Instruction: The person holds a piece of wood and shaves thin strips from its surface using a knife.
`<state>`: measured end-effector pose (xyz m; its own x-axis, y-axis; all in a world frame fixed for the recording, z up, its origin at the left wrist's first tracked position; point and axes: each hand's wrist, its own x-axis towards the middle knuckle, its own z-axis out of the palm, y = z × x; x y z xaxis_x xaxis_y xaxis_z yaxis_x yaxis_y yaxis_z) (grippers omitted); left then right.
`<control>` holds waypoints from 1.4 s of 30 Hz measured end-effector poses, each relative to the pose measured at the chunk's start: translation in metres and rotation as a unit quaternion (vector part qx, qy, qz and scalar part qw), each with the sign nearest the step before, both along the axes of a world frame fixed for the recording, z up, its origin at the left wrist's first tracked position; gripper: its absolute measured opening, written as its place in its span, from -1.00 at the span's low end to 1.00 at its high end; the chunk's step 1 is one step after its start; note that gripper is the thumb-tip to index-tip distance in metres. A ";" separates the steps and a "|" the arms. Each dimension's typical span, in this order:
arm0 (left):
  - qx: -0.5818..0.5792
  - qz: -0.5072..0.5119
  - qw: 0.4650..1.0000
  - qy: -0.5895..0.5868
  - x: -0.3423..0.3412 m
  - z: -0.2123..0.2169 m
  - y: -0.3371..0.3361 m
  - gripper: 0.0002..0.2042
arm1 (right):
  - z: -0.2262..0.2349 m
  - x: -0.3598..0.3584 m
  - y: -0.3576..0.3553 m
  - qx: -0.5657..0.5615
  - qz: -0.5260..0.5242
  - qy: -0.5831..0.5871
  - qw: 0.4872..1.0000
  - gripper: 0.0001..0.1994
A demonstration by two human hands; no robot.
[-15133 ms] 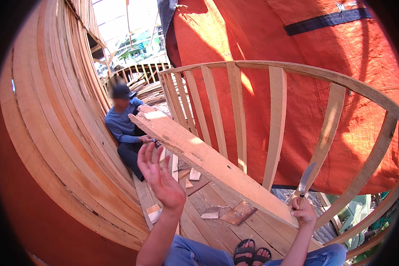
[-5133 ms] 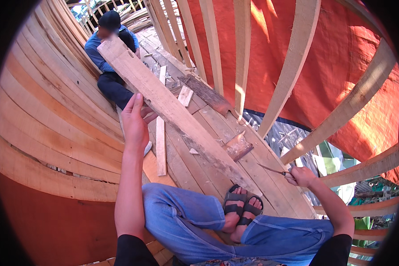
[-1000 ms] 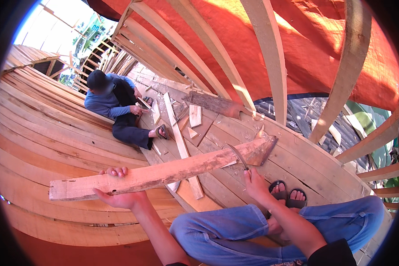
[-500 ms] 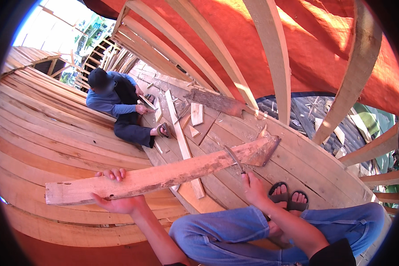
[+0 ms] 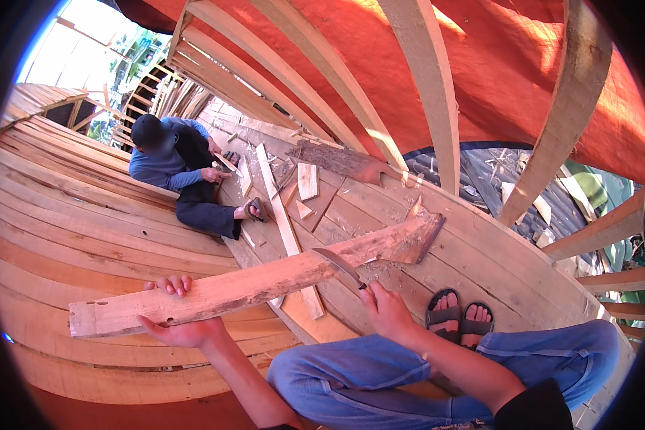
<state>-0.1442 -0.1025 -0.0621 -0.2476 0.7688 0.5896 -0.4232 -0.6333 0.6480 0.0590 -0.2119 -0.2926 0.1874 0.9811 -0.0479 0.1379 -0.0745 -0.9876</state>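
The left hand's fingers (image 5: pixel 181 285) curled over the far edge of the board (image 5: pixel 265 284), the thumb lying along its near edge, so the left hand (image 5: pixel 186 332) was open only as far as the board's width and had firm hold of it near its squared end. The right hand (image 5: pixel 387 312) was closed in a fist around the handle of the knife (image 5: pixel 340 264), the curved blade slanting up and left across the board, about midway along. Whether the edge was biting into the wood could not be told.

The board itself sloped across the front of the body, squared end to the left, dark rough patches along its near side. Its other end met an offcut (image 5: pixel 424 240) on the floor (image 5: pixel 480 261); whether it lay on top or butted against it was unclear.

Below the right forearm were bent knees in jeans (image 5: pixel 358 369), and past them feet in dark sandals (image 5: pixel 446 315), side by side on the floor. Beyond the board lay a pale strip (image 5: pixel 278 197), partly passing under it, with a small block (image 5: pixel 308 181) and a rough slab (image 5: pixel 340 159) near by among shavings.

Farther off, a person (image 5: pixel 168 168) in a blue top and dark cap sat against the curved planks (image 5: pixel 86 236). Along the right rose wooden ribs (image 5: pixel 433 93), with an orange tarp (image 5: pixel 502 93) behind them
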 end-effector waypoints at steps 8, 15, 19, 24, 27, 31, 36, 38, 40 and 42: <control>0.006 -0.013 1.000 0.017 0.006 0.003 -0.006 -0.52 | -0.034 0.018 0.000 -0.082 -0.049 -0.010 0.995 -0.65; 0.023 -0.062 0.997 0.040 0.004 0.003 -0.005 -0.51 | -0.045 0.034 0.014 -0.132 -0.106 -0.050 0.984 -0.63; 0.015 0.004 0.999 0.028 0.014 0.003 -0.013 -0.44 | -0.022 0.042 0.012 -0.107 -0.057 -0.004 0.993 -0.64; 0.021 -0.057 0.997 0.038 0.014 0.004 -0.014 -0.29 | 0.027 0.027 0.017 -0.002 0.011 0.019 1.000 -0.65; 0.025 -0.080 0.996 0.038 0.009 0.004 -0.012 -0.28 | 0.012 0.030 0.015 -0.057 -0.052 0.023 0.997 -0.68; 0.003 0.017 1.000 0.021 0.009 0.001 -0.009 -0.34 | 0.017 0.034 0.015 -0.055 -0.060 0.057 0.995 -0.70; -0.009 0.057 0.998 0.005 0.007 -0.003 -0.006 -0.45 | 0.017 0.026 0.014 0.043 0.000 0.033 0.999 -0.70; -0.010 0.044 0.999 0.008 0.005 -0.003 -0.006 -0.46 | -0.016 0.030 0.015 -0.046 -0.051 0.022 0.997 -0.70; -0.006 0.033 0.999 0.011 0.002 -0.003 -0.006 -0.46 | -0.033 0.038 0.015 -0.102 -0.079 0.016 0.992 -0.70; -0.002 0.022 1.000 0.013 0.000 -0.004 -0.005 -0.46 | -0.035 0.045 0.016 -0.130 -0.086 0.014 0.988 -0.69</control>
